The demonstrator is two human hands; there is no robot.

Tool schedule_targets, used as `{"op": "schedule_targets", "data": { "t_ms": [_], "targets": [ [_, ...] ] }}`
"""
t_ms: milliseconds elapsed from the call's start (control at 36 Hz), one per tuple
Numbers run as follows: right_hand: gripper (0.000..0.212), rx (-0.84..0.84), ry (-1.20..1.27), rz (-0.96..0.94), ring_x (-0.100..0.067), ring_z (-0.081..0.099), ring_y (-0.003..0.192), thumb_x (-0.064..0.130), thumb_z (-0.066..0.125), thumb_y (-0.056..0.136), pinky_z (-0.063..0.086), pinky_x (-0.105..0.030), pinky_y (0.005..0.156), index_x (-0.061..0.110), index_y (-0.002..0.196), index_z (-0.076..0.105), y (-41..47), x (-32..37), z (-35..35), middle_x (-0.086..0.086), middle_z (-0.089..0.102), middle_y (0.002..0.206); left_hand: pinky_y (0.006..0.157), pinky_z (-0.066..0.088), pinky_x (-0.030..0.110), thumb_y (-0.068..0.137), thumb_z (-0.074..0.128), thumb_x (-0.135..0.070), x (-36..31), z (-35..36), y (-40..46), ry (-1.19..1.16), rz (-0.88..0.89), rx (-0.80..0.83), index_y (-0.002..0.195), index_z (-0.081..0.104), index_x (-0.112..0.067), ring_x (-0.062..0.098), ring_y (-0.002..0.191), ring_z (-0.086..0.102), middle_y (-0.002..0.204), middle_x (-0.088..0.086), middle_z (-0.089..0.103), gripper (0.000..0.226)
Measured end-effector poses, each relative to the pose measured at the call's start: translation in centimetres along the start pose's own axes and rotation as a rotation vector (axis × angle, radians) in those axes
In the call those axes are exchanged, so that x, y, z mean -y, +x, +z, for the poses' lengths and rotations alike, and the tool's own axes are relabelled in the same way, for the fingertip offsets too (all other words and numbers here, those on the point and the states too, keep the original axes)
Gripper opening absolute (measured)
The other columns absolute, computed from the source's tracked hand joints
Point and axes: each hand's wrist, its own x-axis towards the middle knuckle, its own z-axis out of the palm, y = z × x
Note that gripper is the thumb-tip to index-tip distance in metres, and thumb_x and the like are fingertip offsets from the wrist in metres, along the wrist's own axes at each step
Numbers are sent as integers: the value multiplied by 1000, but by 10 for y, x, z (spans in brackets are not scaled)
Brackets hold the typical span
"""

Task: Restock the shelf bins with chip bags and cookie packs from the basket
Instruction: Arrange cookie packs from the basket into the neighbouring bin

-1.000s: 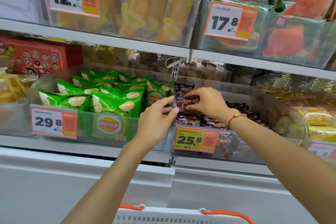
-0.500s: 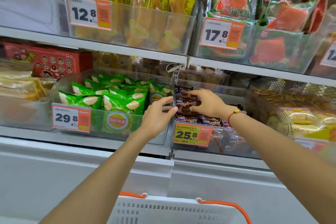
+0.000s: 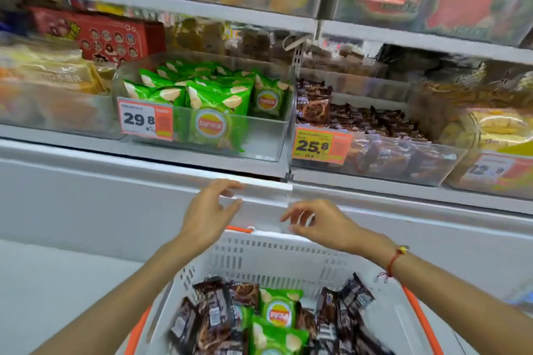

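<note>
**Op:** Both hands over the basket [image 3: 288, 251], neither carrying anything. Left hand [image 3: 206, 215] at 11 o'clock from the basket's middle, fingers loosely spread. Right hand [image 3: 320, 223] at 1 o'clock, fingers relaxed and a little curled, nothing between them.

**Obs:** Stock left?

**Op:** Plenty. Brown cookie packs [image 3: 213, 323] fill the basket's 9 o'clock side, more at 3 o'clock. At least 2 green chip bags [image 3: 278, 313] lie in the middle, one partly over the other.

**Obs:** Destinations?

**Op:** Chip bin [image 3: 259, 138], tagged 29.8, at 11 o'clock above the hands. Cookie bin [image 3: 403, 161], tagged 25.8, at 1 o'clock. Each hand sits under a bin.

**Obs:** Next pick?

**Op:** My call: I'd lower each hand and take its nearest pack. Grip cookie packs by the flat faces. Pinch chip bags at the seam; I judge them puffy, slippery and easy to crush. Lift the top bag first. Image is blurred, so pack edges are uncertain.
</note>
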Motion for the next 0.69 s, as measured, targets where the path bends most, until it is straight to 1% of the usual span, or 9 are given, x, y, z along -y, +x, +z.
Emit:
{"op": "schedule_targets", "data": {
  "t_ms": [139,194,250,333,389,472,556,611,694],
  "targets": [
    [19,257,28,103,-12,64,83,14,63,83,52,-31,79,22,98,73,-3,-24,87,6,70,86,84,49,31,85,65,-13,47,16,-33,184,-102,200,97,59,-39,8,93,60,104,-12,63,29],
    [23,345,17,136,-14,63,86,14,61,84,51,-33,82,20,103,72,-4,-29,121,0,72,96,90,46,30,87,61,-11,62,25,-45,279,-148,360,106,63,-28,11,97,58,115,-7,62,25],
    [27,414,-17,149,-18,62,94,15,61,86,50,-35,87,19,111,70,-5,-31,151,-3,70,107,91,46,31,89,55,-6,77,33,-58,434,-181,566,115,62,-25,17,107,58,127,-2,57,32],
    [44,518,-88,109,-23,51,121,21,61,90,43,-35,100,18,134,53,-7,-33,191,-4,55,135,94,47,38,88,51,0,98,46,-76,802,-88,889,133,52,-29,24,122,50,138,0,49,53],
    [58,567,-129,71,-24,38,134,24,60,92,36,-37,108,17,145,38,-6,-37,213,-6,40,148,98,42,39,90,54,-5,109,53,-84,1035,21,1028,143,40,-27,25,128,42,141,2,42,59],
    [71,580,-179,22,-27,31,136,27,62,91,32,-37,110,13,150,24,1,-40,234,-10,31,152,100,38,38,89,60,-12,126,62,-89,1107,17,1033,144,34,-22,24,131,37,142,3,39,62],
    [75,503,-165,18,-28,40,127,34,66,87,36,-36,100,10,147,28,10,-40,250,-11,38,142,95,40,38,87,63,-12,138,69,-87,1072,-45,935,135,36,-16,25,126,42,137,2,40,55],
    [67,435,-167,22,-27,44,120,36,69,84,38,-38,94,9,137,38,15,-41,259,-10,44,133,93,41,37,88,60,-10,145,73,-84,1025,-69,870,126,42,-16,24,121,47,133,1,45,43],
    [49,344,-115,65,-26,48,116,28,67,84,40,-38,89,12,126,47,20,-47,266,-9,51,127,91,41,35,91,55,-14,152,76,-79,939,-59,798,118,50,-20,21,115,52,125,-2,54,29]
  ]
}}
